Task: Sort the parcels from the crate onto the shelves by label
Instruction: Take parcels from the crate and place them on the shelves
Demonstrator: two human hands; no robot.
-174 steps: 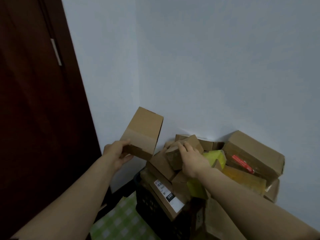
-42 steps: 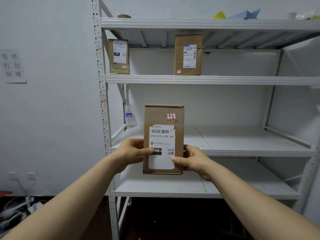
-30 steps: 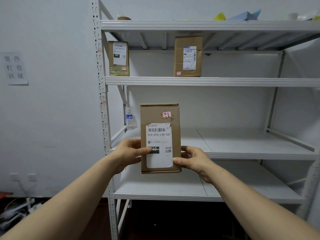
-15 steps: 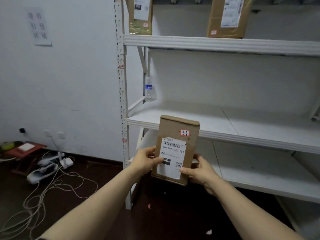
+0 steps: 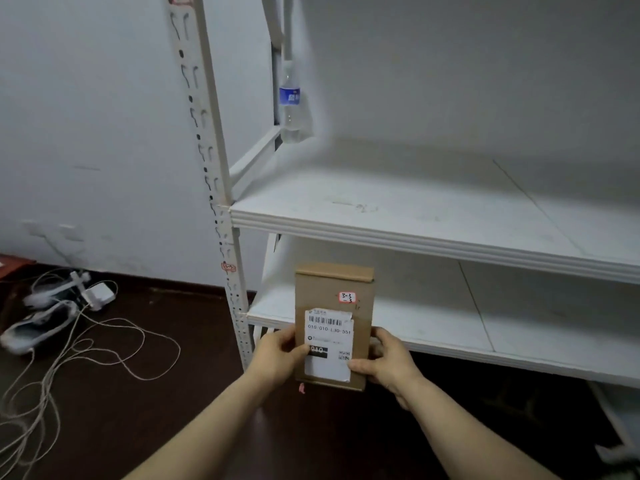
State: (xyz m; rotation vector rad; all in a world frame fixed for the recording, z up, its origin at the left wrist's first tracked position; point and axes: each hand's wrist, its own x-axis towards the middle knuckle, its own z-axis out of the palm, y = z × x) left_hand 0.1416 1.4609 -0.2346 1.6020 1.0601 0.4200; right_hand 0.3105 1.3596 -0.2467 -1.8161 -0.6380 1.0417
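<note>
A brown cardboard parcel [image 5: 333,292] stands upright between my hands, its face toward me. It carries a white barcode label reading 010-010-L30-551 and a small red-edged sticker marked 3-3. My left hand [image 5: 278,353] grips its lower left edge, thumb on the label. My right hand [image 5: 388,362] grips its lower right edge. The parcel hovers just in front of the lowest shelf [image 5: 450,341] of the white metal rack, near the left upright post [image 5: 221,188]. The shelf above [image 5: 415,237] is bare. The crate is out of view.
A water bottle [image 5: 290,102] stands at the back left corner of the upper shelf. Tangled white cables [image 5: 86,341] and a power adapter [image 5: 98,294] lie on the dark floor at the left, below a white wall.
My view has dropped from the upper shelves to the two lower ones. Both hands have carried the parcel down, from chest height to the level of the lowest shelf.
</note>
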